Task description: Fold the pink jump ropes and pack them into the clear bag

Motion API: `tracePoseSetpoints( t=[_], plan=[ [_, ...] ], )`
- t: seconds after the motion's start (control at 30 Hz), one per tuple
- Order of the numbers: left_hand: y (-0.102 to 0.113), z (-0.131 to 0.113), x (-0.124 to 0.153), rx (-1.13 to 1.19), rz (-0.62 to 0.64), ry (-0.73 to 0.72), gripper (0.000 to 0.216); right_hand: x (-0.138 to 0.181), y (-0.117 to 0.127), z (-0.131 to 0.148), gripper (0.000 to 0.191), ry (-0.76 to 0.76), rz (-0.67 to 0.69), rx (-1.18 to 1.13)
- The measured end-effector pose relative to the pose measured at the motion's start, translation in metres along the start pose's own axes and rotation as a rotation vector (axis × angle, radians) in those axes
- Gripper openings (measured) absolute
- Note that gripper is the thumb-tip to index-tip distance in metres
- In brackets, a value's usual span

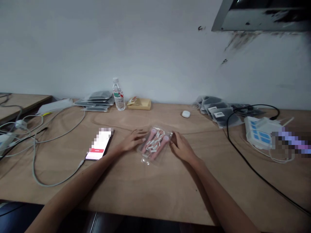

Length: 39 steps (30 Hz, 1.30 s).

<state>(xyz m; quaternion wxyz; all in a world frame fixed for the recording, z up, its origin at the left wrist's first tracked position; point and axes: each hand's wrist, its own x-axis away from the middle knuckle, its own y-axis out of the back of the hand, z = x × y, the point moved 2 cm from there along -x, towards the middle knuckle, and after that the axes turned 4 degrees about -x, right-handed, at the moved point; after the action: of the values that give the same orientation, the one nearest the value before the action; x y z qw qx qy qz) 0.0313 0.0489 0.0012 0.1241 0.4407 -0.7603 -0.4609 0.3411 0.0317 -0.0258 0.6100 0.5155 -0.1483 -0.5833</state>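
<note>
Grip: left hand (132,139) flat, fingers spread on the clear plastic bag (155,144); right hand (181,147) at its other edge, pinch unclear.
Bag: flat on the wooden table (150,191), between both hands.
Risk: slick film could slip sideways under uneven pressure.

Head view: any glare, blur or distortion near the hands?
Head view: dim, even light with soft shadows; left hand, right hand and clear bag slightly soft but readable; phone screen glows bright, part pixelated; mild wide-angle stretch toward the corners; mosaic patch at right edge.
</note>
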Motion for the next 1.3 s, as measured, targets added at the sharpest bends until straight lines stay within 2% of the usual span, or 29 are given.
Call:
tracePoseSetpoints(
  t=[0.13,0.2,0.3,0.37,0.47,0.57,0.6,0.67,0.77,0.83,1.03,1.13,1.3],
  plan=[
    [0.006,-0.005,-0.005,0.137,-0.047,0.067,0.040,-0.002,0.007,0.001,0.042,-0.086,-0.038,-0.127],
    [0.012,-0.008,-0.012,0.046,-0.042,0.112,0.040,-0.002,0.009,0.005,0.035,-0.087,-0.034,-0.172],
    [0.023,-0.016,-0.029,-0.208,-0.035,0.179,0.037,-0.002,0.011,0.015,0.031,-0.049,-0.008,-0.225],
    [0.026,-0.025,-0.039,-0.278,-0.048,0.186,0.032,-0.002,0.013,0.026,0.028,0.002,0.026,-0.261],
    [0.018,-0.042,-0.044,-0.348,-0.031,0.144,0.032,-0.001,0.017,0.044,0.022,0.116,0.095,-0.289],
    [-0.001,-0.055,-0.038,-0.498,0.002,0.006,0.060,0.001,0.017,0.055,0.019,0.178,0.149,-0.274],
    [-0.006,-0.057,-0.034,-0.534,0.001,-0.011,0.072,0.001,0.017,0.056,0.020,0.178,0.150,-0.263],
    [-0.013,-0.057,-0.029,-0.573,0.002,-0.005,0.085,0.002,0.016,0.055,0.032,0.167,0.126,-0.245],
    [-0.016,-0.056,-0.026,-0.602,0.014,0.033,0.086,0.002,0.013,0.050,0.060,0.172,0.130,-0.225],
    [-0.015,-0.057,-0.026,-0.622,0.015,0.053,0.084,0.003,0.010,0.047,0.069,0.180,0.158,-0.205],
    [-0.003,-0.063,-0.026,-0.645,0.017,-0.021,0.083,0.004,0.005,0.033,0.067,0.128,0.183,-0.127],
    [0.003,-0.060,-0.025,-0.626,0.046,-0.059,0.082,0.004,0.004,0.029,0.073,0.103,0.201,-0.095],
    [0.000,-0.051,-0.026,-0.578,0.006,-0.102,0.089,0.003,0.002,0.029,0.081,0.130,0.198,-0.050]
  ],
)
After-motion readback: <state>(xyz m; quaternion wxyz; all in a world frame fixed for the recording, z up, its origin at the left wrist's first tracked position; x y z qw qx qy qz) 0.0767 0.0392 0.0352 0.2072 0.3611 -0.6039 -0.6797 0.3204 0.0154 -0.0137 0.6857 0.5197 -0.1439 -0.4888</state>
